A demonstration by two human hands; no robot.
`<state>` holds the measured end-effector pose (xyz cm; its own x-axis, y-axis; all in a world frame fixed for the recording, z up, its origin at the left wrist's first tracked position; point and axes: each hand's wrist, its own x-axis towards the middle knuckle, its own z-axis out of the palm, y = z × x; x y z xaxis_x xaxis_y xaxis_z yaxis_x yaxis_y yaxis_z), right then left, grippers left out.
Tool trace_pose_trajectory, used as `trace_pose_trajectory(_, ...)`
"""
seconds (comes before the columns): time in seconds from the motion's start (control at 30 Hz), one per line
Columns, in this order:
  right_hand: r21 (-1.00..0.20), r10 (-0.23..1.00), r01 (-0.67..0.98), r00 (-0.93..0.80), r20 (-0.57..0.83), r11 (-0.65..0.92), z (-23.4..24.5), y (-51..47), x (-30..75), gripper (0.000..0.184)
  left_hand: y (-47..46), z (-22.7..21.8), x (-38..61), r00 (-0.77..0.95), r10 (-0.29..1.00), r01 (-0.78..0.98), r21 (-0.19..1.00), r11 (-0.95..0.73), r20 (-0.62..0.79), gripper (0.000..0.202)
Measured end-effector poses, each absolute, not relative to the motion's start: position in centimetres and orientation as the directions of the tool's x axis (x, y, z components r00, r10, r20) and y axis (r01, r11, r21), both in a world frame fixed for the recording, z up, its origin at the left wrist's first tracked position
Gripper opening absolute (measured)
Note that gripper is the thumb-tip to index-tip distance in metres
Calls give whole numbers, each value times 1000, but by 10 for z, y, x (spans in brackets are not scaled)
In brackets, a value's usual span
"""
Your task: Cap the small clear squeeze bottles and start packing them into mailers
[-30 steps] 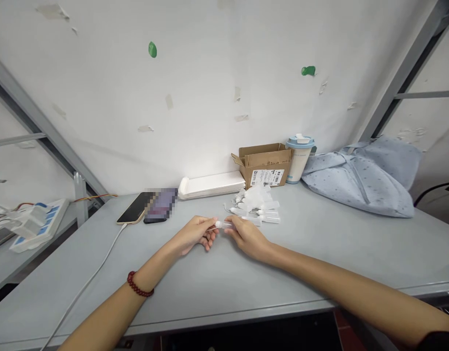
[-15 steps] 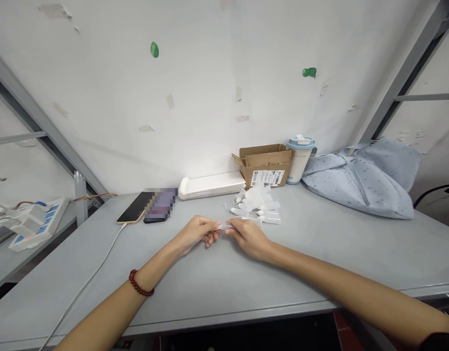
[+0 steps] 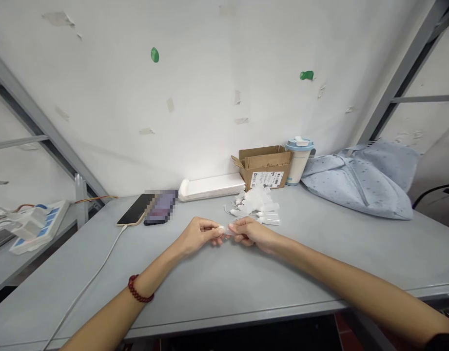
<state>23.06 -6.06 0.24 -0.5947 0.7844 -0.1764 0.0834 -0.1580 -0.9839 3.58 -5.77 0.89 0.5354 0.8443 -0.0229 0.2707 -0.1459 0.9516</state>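
A: Nearest us, what is on the person?

B: One bracelet of round dark-red beads (image 3: 138, 290), on the left wrist, above a smooth grey tabletop (image 3: 217, 287).

A: And the hands?

B: Two, nearly meeting over the table. The left hand (image 3: 199, 236) pinches the white end of one small translucent plastic tube (image 3: 229, 231); the right hand (image 3: 255, 234) grips its clear body between thumb and fingers. So the tube sits between them, mostly covered.

A: Are there more like it?

B: Just beyond the right hand lies one loose heap of clear and frosty plastic tubes with white tips (image 3: 259, 200). They overlap too much to count.

A: Farther back?

B: Two flat, glassy phones (image 3: 136, 209) side by side at left, one low stack of long white sheets (image 3: 213, 186), one open brown cardboard box (image 3: 264, 168), one cream cup with a blue lid (image 3: 298, 163), and one soft, creased pale-blue cloth bundle (image 3: 359, 183).

A: Last?

B: Two small green patches (image 3: 154, 54) on the scuffed white wall (image 3: 209, 63).
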Motion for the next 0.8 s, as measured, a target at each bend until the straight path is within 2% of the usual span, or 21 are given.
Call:
trace_pose_trajectory(0.1,-982,783,37,-599,-170,-185,1,-61,230,39,-57,8,38,508,861,264,956,-124,-28,34)
trace_pose_trajectory(0.2,-989,836,89,-530,-145,-115,-5,-63,226,37,-53,6,39,448,889,269,962,-35,-93,41)
trace_pose_trajectory(0.3,-978,892,207,-446,-71,26,-10,-66,220,30,-51,5,40,417,891,329,944,34,-177,48)
trace_pose_trajectory(0.43,-897,899,326,-413,148,297,-12,-71,218,22,-52,4,40,406,889,370,927,53,-213,47)
trace_pose_trajectory(0.53,-784,867,429,-423,265,449,-12,-71,219,20,-54,6,39,415,888,371,928,35,-199,46)
trace_pose_trajectory(0.6,-663,825,518,-479,299,541,-14,-70,220,20,-54,7,38,433,882,377,926,12,-188,45)
trace_pose_trajectory(0.73,-336,754,675,-597,273,657,-17,-68,223,21,-55,9,35,509,847,362,931,-50,-152,45)
trace_pose_trajectory(0.8,-249,752,709,-613,243,659,-16,-68,225,21,-55,7,34,529,839,353,932,-81,-128,45)
